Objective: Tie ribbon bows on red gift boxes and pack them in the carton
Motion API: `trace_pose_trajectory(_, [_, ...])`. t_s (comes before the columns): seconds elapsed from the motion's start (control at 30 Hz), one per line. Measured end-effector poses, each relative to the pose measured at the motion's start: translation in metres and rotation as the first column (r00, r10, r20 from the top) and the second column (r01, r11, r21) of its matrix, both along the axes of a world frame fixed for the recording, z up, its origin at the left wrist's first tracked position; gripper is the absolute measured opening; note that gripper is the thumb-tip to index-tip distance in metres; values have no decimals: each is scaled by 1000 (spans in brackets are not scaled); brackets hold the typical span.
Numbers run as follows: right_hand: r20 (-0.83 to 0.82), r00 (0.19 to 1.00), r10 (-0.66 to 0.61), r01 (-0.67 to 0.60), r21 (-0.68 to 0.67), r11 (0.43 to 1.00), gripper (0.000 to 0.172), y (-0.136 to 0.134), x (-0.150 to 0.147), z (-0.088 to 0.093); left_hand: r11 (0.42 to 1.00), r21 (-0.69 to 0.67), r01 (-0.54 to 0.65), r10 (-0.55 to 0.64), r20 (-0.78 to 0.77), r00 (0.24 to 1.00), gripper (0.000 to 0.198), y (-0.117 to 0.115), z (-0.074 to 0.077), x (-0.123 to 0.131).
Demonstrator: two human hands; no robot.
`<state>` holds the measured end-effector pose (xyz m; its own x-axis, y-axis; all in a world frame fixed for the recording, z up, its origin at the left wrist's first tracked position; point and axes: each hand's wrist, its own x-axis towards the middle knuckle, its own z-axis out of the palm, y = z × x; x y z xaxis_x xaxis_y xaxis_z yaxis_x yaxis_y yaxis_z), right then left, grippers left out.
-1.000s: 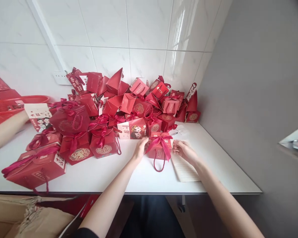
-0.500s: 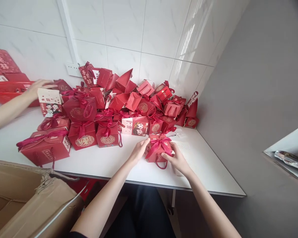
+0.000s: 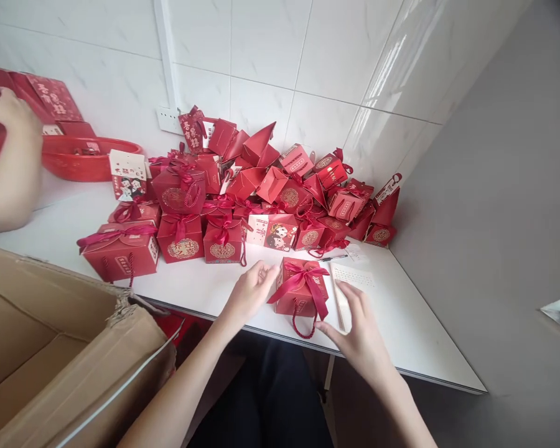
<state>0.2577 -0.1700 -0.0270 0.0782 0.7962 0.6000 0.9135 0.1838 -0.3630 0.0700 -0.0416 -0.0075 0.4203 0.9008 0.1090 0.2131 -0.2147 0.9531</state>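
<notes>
Head view: white table (image 3: 424, 330), bare toward right front corner; only a narrow strip lies between the gift box (image 3: 301, 292) and front edge. Carton (image 3: 98, 367) at front edge, left. Red basin (image 3: 79, 165) near back edge, left; small items inside. Right hand (image 3: 360, 330): thumb and fingers spread apart, beside box. Left hand (image 3: 249, 289): fingers curled beside box; contact: cannot tell. Notebook (image 3: 354, 275) right of box.

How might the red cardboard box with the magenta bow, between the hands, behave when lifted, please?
The red cardboard box should feel stiff, given its flat faces. Its magenta ribbon bow may flop, tails draping loosely. Its crimson rope handle could swing, looping slackly.
</notes>
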Motion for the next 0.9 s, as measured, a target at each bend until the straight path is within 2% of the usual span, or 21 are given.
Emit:
trace_pose_trajectory(0.07, [239,966,96,-106,29,994,50,-1,-19,6,1000,-6,-18,18,-28,999,33,-19,-7,-3])
trace_pose_trajectory(0.13, [402,900,171,-195,19,981,45,6,-36,8,998,-57,12,-10,40,999,30,-34,-14,-4])
trace_pose_trajectory(0.23, [476,864,165,-198,20,980,45,22,-49,3,990,-125,72,-46,193,980,29,-44,-20,-4])
trace_pose_trajectory(0.3, [456,877,152,-195,49,979,44,30,-48,-4,988,-138,73,-39,236,971,26,-47,-20,-6])
trace_pose_trajectory(0.4, [394,902,177,-260,168,951,39,33,-39,-14,997,-79,-19,35,211,977,21,-45,-16,-9])
trace_pose_trajectory(0.53, [295,923,249,-340,316,886,37,31,-31,-19,978,152,-141,119,146,982,17,-29,-17,3])
trace_pose_trajectory(0.6, [235,927,293,-361,343,867,38,30,-30,-17,960,261,-103,79,102,992,24,-17,-19,11])
trace_pose_trajectory(0.67, [156,929,337,-371,348,861,38,27,-29,-13,950,313,-21,8,43,999,23,-5,-18,16])
trace_pose_trajectory(0.8, [-7,924,383,-354,366,861,34,18,-26,-6,945,298,136,-125,-56,991,23,8,-9,12])
trace_pose_trajectory(0.9, [-36,915,402,-364,359,860,31,11,-22,-3,931,287,224,-197,-120,973,25,9,3,9])
